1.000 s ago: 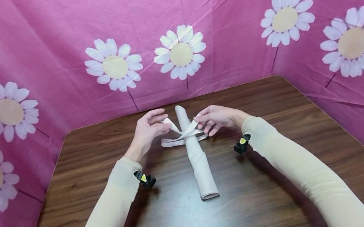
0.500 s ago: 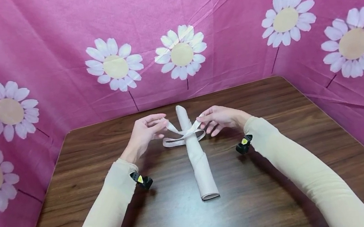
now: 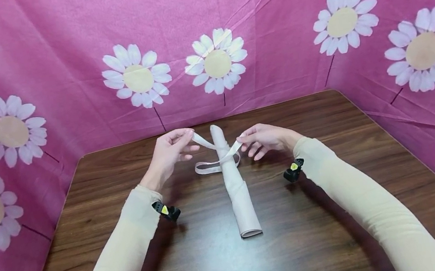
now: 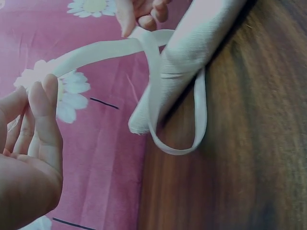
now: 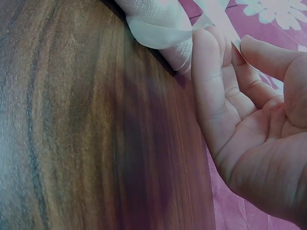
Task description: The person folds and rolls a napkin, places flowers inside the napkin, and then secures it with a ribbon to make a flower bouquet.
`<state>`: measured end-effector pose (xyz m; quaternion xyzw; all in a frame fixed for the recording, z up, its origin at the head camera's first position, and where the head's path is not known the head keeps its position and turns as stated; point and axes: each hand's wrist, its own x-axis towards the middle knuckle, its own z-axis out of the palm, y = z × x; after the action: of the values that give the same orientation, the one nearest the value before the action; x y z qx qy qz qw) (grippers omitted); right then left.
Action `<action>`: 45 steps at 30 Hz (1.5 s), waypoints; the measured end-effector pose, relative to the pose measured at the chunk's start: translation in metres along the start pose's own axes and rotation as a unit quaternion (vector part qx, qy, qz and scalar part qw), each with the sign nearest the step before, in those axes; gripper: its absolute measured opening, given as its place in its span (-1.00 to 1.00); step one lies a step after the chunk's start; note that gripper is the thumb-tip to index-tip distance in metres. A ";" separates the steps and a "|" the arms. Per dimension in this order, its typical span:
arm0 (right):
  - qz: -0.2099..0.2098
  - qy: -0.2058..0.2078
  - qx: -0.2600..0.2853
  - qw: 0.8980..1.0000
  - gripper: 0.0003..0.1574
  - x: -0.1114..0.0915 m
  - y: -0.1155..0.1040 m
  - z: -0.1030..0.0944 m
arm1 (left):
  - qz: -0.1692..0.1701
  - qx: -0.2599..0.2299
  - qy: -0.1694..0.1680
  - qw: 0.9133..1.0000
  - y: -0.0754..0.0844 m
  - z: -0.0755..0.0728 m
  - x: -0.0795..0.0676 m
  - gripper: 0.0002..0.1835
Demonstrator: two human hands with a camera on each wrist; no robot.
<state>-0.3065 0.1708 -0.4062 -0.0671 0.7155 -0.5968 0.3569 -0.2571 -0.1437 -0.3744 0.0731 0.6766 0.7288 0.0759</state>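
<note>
A rolled-up off-white cloth [image 3: 240, 197] lies lengthwise on the table, pointing away from me. Around its far half runs a white ribbon [image 4: 153, 76], with a loop sticking out to the left of the roll. My left hand [image 3: 169, 154] pinches one stretch of the ribbon between thumb and fingertips, up and left of the roll. On the other side, my right hand [image 3: 266, 140] pinches another stretch with thumb and forefinger, its other fingers loosely bent. Both held stretches slant up from the roll. In the right wrist view the ribbon [image 5: 158, 37] curves over the cloth.
The brown wood-grain table [image 3: 300, 235] ends at a far edge close behind the roll. Pink fabric [image 3: 276, 75] printed with white daisies hangs behind and along both sides. A small black camera [image 3: 167, 211] is strapped to each wrist.
My left hand has drawn its ribbon stretch up and to the left, away from the roll. The right hand has shifted slightly right. The crossing over the cloth has spread apart; the roll stays put.
</note>
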 end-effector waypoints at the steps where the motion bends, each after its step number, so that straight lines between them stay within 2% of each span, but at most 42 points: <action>1: -0.001 0.001 0.000 1.000 -0.77 0.000 0.000 0.000 | 0.002 0.001 -0.004 1.000 0.002 0.000 0.000 -0.72; 11: -0.018 0.011 0.009 1.000 -0.78 -0.005 -0.005 -0.006 | 0.007 0.018 -0.050 0.999 0.021 -0.006 -0.004 -0.78; 18: -0.041 0.038 0.048 0.997 -0.79 -0.009 -0.014 -0.016 | 0.004 0.028 -0.078 0.997 0.026 -0.006 -0.010 -0.80; 22: -0.052 0.037 0.060 0.996 -0.77 -0.016 -0.017 -0.023 | 0.003 0.033 -0.088 0.996 0.026 -0.005 -0.015 -0.78; 27: -0.056 0.056 0.072 0.994 -0.80 -0.027 -0.014 -0.034 | 0.003 0.041 -0.100 0.994 0.023 -0.003 -0.018 -0.78; 35: -0.048 0.048 0.083 0.994 -0.83 -0.029 -0.009 -0.037 | -0.004 0.066 -0.113 0.991 0.016 0.003 -0.020 -0.79; 40: -0.048 0.054 0.082 0.994 -0.81 -0.027 -0.008 -0.038 | 0.002 0.088 -0.136 0.987 0.018 0.009 -0.025 -0.77; 45: -0.047 0.050 0.086 0.994 -0.81 -0.024 -0.009 -0.039 | 0.019 0.118 -0.184 0.976 0.026 0.015 -0.032 -0.76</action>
<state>-0.3145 0.2122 -0.3861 -0.0392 0.6744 -0.6749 0.2968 -0.2226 -0.1374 -0.3474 0.2272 0.7305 0.6193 0.1767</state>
